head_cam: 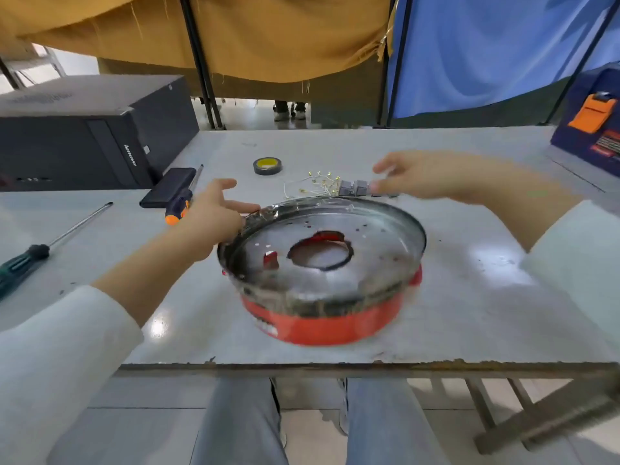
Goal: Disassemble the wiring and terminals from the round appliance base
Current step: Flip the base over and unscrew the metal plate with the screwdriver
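The round appliance base (375,260), a shiny metal pan with a centre hole over a red shell, sits mid-table, blurred by motion. My left hand (214,213) grips its far-left rim, fingers curled over the edge. Behind the base lies a loose bundle of thin white wires with brass terminals (315,184) and grey terminal blocks (354,188). My right hand (412,174) hovers blurred just right of those blocks, fingers spread and relaxed; whether a fingertip touches the blocks is unclear.
A roll of black tape (267,166) lies beyond the wires. At the left are an orange-handled screwdriver (183,203), a black phone (169,186), a green-handled screwdriver (40,253) and a black computer case (90,139). A blue box (593,129) stands far right. The table's front edge (335,365) is near.
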`<action>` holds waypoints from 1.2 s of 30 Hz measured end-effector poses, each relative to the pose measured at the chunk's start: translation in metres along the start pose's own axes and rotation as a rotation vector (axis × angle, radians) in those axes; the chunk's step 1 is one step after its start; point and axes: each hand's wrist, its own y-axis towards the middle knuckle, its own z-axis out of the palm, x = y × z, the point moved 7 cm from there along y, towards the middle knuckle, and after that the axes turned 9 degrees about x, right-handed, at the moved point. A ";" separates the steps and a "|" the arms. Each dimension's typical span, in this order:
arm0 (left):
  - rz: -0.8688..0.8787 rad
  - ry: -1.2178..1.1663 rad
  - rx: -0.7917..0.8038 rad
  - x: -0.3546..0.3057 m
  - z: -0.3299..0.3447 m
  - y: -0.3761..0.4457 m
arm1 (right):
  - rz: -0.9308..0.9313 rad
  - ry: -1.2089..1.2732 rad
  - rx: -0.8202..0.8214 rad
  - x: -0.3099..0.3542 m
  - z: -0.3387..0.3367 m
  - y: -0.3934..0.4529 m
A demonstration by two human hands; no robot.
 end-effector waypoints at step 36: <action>0.027 0.052 -0.036 0.012 0.040 0.022 | -0.048 -0.431 -0.312 -0.022 0.030 0.067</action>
